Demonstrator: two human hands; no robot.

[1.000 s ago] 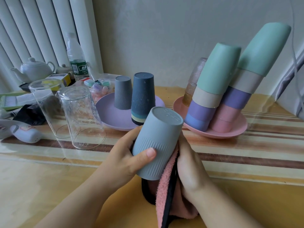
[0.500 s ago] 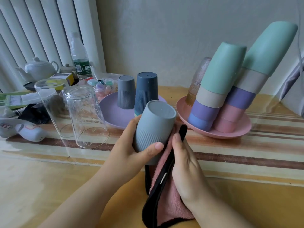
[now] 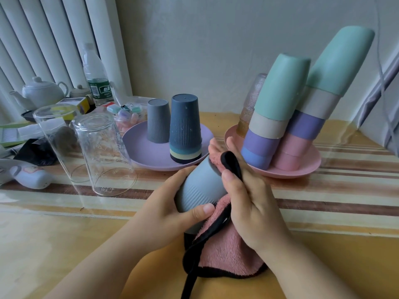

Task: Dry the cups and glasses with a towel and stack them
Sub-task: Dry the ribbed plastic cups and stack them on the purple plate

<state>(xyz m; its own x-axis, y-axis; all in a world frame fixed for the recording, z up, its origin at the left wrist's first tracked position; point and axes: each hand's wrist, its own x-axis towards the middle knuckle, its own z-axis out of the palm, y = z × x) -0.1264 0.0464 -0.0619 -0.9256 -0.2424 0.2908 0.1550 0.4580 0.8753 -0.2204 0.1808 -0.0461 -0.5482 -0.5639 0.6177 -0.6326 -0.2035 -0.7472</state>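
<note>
Wiping the ribbed grey-blue cup [image 3: 199, 187], the left hand [image 3: 170, 214] grips its body while the right hand [image 3: 248, 190] presses the fluffy pink, black-edged towel [image 3: 224, 251] over its flat base, just in front of the purple plate [image 3: 151, 156]. Stacking looks well along: a nested dark ribbed stack [image 3: 185, 130] sits on that plate, with smooth pastel stacks [image 3: 278, 113] right of it. Left of it, two clear glasses [image 3: 101, 156] probably wait.

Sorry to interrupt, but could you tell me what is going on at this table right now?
A person is drying cups. The left hand grips a grey-blue ribbed cup, bottom up and tilted, while the right hand presses a pink towel over its base. Behind, a purple plate holds one grey cup and a short dark stack; a pink plate carries two leaning pastel stacks. Two clear glasses stand upside down on the left.
</note>
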